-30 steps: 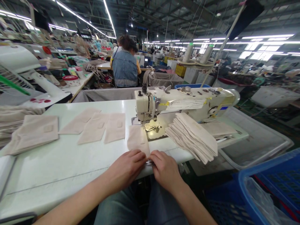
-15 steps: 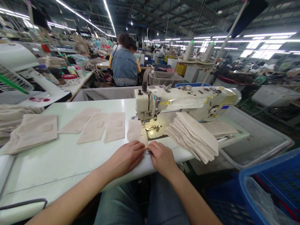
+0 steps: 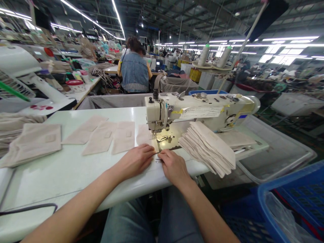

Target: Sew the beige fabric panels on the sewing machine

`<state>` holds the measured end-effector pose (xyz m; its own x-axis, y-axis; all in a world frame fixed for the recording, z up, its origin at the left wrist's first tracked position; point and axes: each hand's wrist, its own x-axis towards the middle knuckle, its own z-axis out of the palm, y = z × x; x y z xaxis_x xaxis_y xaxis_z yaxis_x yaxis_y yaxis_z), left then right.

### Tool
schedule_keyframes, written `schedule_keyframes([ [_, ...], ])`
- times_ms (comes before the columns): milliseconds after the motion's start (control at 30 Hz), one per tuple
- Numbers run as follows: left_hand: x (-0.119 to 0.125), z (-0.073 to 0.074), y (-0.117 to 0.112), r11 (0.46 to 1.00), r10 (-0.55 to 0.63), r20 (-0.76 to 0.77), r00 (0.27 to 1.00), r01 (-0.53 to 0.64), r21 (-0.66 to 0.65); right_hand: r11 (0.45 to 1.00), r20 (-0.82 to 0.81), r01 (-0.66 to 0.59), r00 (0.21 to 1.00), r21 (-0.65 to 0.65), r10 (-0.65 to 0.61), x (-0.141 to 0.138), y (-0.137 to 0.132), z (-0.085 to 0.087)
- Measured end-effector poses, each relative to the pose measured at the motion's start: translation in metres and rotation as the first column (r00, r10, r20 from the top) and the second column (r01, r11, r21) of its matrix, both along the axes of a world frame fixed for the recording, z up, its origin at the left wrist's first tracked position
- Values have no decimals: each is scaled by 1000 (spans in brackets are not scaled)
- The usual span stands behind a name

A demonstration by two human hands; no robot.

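Observation:
A beige fabric piece (image 3: 143, 134) lies partly under the presser foot of the sewing machine (image 3: 155, 116). My left hand (image 3: 140, 158) rests on the table, its fingers closed on the near edge of this piece. Close beside it, my right hand (image 3: 174, 166) pinches the same edge near the corner. Thin metal tips (image 3: 159, 161) poke out by the right fingers; whether that hand holds them I cannot tell. Both thumbs are largely hidden. Right of the needle, a stack of folded beige fabric pieces (image 3: 207, 148) leans over the machine bed.
Several flat beige pieces (image 3: 124, 136) with small patches lie on the white table (image 3: 68, 172) to the left, beside a larger pile (image 3: 35, 141). A blue basket (image 3: 268, 202) and a grey bin (image 3: 280, 145) stand right. Ahead sits a person in a denim vest (image 3: 134, 72).
The fabric piece has moved away from me, further under the machine head. Both hands have followed it slightly forward, and more of the metal tips shows.

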<state>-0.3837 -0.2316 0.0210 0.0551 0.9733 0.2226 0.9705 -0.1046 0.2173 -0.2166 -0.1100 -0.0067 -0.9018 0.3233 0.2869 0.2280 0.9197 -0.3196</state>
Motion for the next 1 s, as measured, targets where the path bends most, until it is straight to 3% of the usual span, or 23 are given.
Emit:
schedule_keyframes([
  [733, -44, -5, 32, 998, 58, -34, 998, -58, 16, 998, -25, 54, 998, -24, -54, 19, -2, -1],
  [1000, -54, -3, 40, 999, 45, -28, 999, -45, 17, 999, -197, 29, 980, -15, -32, 25, -1, 2],
])
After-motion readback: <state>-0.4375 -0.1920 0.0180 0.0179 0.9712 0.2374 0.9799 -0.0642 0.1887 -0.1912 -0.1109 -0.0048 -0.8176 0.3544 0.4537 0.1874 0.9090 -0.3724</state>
